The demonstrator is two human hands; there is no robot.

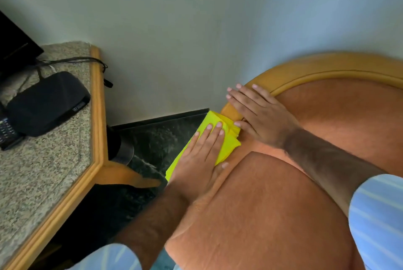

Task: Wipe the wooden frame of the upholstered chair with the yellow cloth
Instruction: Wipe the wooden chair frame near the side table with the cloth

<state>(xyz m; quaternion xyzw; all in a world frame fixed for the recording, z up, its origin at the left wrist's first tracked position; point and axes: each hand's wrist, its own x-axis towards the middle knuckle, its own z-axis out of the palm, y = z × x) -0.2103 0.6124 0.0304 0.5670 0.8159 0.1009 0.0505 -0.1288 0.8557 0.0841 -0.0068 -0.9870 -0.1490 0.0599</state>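
The upholstered chair fills the lower right, orange fabric with a curved light wooden frame along its back. A folded yellow cloth lies over the frame's left side, near the seat. My left hand presses flat on the cloth, fingers pointing up. My right hand rests flat on the frame and backrest just above the cloth, fingers spread, its thumb touching the cloth's upper edge. The frame under both hands is hidden.
A granite-topped table with a wooden edge stands at the left, carrying a black box, cables and a dark screen. A pale wall lies behind the chair. Dark marbled floor shows between table and chair.
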